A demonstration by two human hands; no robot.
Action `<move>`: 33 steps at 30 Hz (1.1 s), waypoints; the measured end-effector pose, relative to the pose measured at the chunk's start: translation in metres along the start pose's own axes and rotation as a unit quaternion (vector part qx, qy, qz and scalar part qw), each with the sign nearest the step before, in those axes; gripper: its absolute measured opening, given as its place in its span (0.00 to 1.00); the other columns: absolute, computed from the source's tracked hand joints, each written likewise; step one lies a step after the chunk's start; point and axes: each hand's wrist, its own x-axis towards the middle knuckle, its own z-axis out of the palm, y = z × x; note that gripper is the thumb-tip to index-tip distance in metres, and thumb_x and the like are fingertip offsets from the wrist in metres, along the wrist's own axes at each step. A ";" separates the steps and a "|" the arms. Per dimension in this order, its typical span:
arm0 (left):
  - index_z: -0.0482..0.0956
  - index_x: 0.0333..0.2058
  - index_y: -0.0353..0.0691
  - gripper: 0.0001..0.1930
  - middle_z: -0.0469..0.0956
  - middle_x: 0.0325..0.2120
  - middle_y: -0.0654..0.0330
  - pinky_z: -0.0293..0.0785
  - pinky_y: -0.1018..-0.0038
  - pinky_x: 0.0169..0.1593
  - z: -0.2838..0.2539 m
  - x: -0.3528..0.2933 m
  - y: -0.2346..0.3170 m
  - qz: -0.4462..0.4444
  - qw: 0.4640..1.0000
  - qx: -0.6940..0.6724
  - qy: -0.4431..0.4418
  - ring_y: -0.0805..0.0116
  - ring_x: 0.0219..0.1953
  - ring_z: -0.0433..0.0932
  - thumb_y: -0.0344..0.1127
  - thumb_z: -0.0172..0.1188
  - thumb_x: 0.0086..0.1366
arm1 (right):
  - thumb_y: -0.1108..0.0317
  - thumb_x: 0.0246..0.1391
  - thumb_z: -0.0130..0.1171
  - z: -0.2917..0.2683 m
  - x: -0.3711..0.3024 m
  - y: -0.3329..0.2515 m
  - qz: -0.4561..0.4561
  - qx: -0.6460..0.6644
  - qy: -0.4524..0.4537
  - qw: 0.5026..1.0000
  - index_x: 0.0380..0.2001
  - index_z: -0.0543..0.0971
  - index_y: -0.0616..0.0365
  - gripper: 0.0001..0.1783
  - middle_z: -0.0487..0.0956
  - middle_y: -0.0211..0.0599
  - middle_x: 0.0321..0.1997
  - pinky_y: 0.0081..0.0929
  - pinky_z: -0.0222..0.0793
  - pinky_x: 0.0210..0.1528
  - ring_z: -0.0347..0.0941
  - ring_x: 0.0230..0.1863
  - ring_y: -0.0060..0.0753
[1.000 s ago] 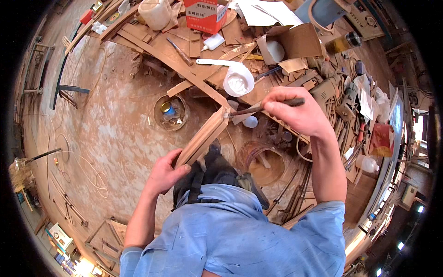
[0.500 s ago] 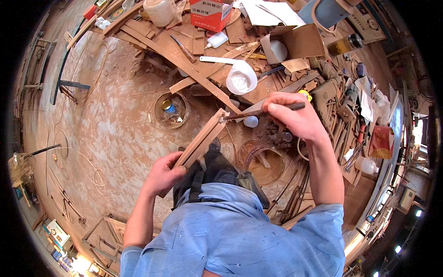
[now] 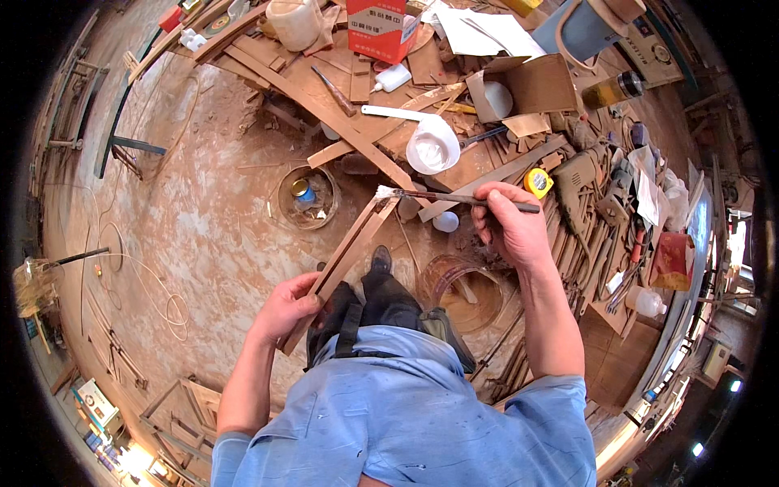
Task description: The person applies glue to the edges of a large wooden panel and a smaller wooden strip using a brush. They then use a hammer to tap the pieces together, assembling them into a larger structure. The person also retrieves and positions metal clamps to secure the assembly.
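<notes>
My left hand [image 3: 290, 307] is closed around the lower part of a grooved wooden strip [image 3: 345, 258], which slants up and away to the right. Between the thumb and fingers of my right hand [image 3: 514, 223] is a slim dark brush [image 3: 462, 198], held nearly level. Its tip meets the far end of the strip, where white paste shows. A white plastic ladle [image 3: 434, 148] with white paste in its bowl rests on the cluttered bench just beyond.
A yellow tape measure [image 3: 538, 183] lies by my right hand, near a power tool [image 3: 578, 170] and several hand tools. A cardboard box [image 3: 540, 85] and a red box [image 3: 377, 32] stand farther back. On the floor are a round tub [image 3: 282, 195] and a bucket [image 3: 434, 272].
The strip has turned in my left hand, showing its groove more openly. My right hand has moved slightly down, and the brush is now more level, with more white paste visible at the strip's end.
</notes>
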 end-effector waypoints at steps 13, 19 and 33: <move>0.69 0.55 0.34 0.26 0.77 0.30 0.57 0.74 0.75 0.29 -0.003 -0.004 -0.010 0.000 1.000 0.002 0.017 0.71 0.27 0.75 0.33 0.59 0.57 | 0.67 0.60 0.53 0.003 -0.007 0.010 -0.028 -0.019 0.019 0.999 0.38 0.79 0.62 0.10 0.77 0.31 0.26 0.14 0.65 0.23 0.70 0.23 0.17; 0.69 0.55 0.35 0.26 0.77 0.29 0.58 0.74 0.75 0.29 -0.005 -0.004 -0.014 0.005 1.000 -0.003 0.009 0.72 0.26 0.75 0.34 0.58 0.58 | 0.65 0.59 0.55 0.013 -0.017 0.012 -0.015 -0.054 -0.029 0.998 0.37 0.78 0.61 0.10 0.77 0.29 0.26 0.14 0.66 0.24 0.69 0.23 0.16; 0.69 0.56 0.33 0.26 0.78 0.31 0.56 0.74 0.74 0.30 -0.005 -0.002 -0.013 0.002 1.000 0.009 0.026 0.70 0.27 0.75 0.33 0.56 0.57 | 0.67 0.58 0.54 0.010 -0.007 0.019 0.010 -0.028 -0.004 1.000 0.37 0.78 0.63 0.10 0.76 0.31 0.26 0.16 0.65 0.22 0.69 0.23 0.18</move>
